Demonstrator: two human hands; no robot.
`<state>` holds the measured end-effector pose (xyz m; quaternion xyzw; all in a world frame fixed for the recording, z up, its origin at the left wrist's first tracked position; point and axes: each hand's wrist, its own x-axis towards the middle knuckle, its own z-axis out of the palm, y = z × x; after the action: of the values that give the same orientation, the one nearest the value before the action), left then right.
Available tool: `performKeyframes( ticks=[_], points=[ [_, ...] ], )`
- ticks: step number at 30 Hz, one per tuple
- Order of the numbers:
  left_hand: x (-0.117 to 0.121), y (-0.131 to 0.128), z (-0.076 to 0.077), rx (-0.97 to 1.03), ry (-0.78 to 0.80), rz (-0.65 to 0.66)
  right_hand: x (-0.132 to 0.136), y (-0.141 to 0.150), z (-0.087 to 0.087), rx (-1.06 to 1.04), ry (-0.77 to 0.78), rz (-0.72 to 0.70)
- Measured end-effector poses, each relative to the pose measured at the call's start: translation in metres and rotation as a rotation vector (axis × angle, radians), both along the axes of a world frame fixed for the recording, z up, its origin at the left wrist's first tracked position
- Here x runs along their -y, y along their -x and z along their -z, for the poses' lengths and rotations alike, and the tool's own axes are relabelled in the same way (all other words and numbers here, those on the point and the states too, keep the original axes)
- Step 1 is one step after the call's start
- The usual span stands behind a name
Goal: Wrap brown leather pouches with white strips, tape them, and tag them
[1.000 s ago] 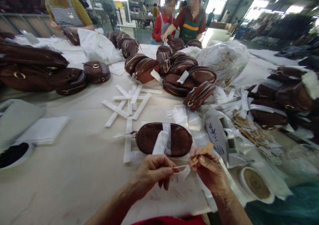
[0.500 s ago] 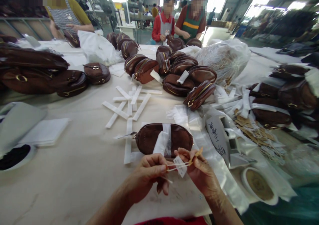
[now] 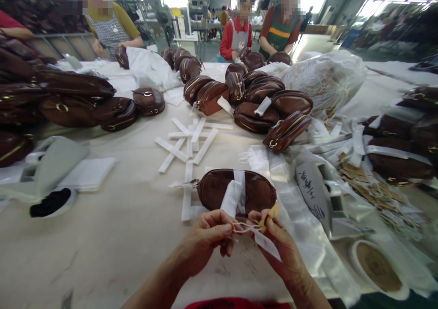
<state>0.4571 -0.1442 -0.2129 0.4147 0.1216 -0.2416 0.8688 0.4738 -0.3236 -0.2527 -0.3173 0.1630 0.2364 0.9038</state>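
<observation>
Low in the view, a white string [image 3: 243,227] stretches in a loop between my two hands. My left hand [image 3: 207,240] pinches its left end between thumb and fingers. Closed on a small tan hang tag [image 3: 273,211], my right hand [image 3: 280,243] is at the string's other end. A white tag [image 3: 268,244] hangs beside the right fingers. Just beyond my hands lies a brown oval leather pouch [image 3: 214,190], apparently untouched, with a clear band around its middle and a white wrapped piece [image 3: 232,195] on its front. My fingertips partly cover its lower edge.
White paper strips [image 3: 173,149] lie crisscrossed behind the pouch. Brown bags [image 3: 255,116] fill the table's back and left side. At right are a marked grey tape dispenser [image 3: 310,190], tan tags [image 3: 362,181] and a tape roll [image 3: 379,265]. Several people [image 3: 236,38] stand across the table.
The view has swung left, so the scene sits further right. My right hand has come closer to the left, and the white tag has come into sight, turning downward beside the string.
</observation>
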Motion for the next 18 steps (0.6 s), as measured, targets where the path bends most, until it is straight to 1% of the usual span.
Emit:
performKeyframes(
  ticks=[3,5,7,10,12,15,18],
  points=[
    [0.004,0.001,0.000,-0.006,0.045,0.012,-0.005,0.002,-0.002,0.008,-0.086,-0.078],
    [0.007,0.001,0.000,-0.011,0.060,0.011,-0.007,0.004,0.001,0.010,-0.153,-0.129],
    [0.008,0.001,0.001,0.009,0.026,-0.003,-0.008,0.005,0.008,0.016,-0.173,-0.162],
    [0.006,0.002,0.006,0.053,-0.053,-0.032,-0.008,0.005,0.017,0.030,-0.147,-0.190],
    [0.005,0.002,0.009,0.052,-0.077,-0.045,-0.010,0.007,0.022,0.009,-0.130,-0.179],
    [0.006,0.000,0.013,0.017,-0.090,-0.081,-0.018,0.012,0.027,-0.045,-0.119,-0.122],
    [0.007,-0.001,0.012,-0.005,-0.112,-0.136,-0.026,0.016,0.031,-0.072,-0.154,-0.086]
  ],
)
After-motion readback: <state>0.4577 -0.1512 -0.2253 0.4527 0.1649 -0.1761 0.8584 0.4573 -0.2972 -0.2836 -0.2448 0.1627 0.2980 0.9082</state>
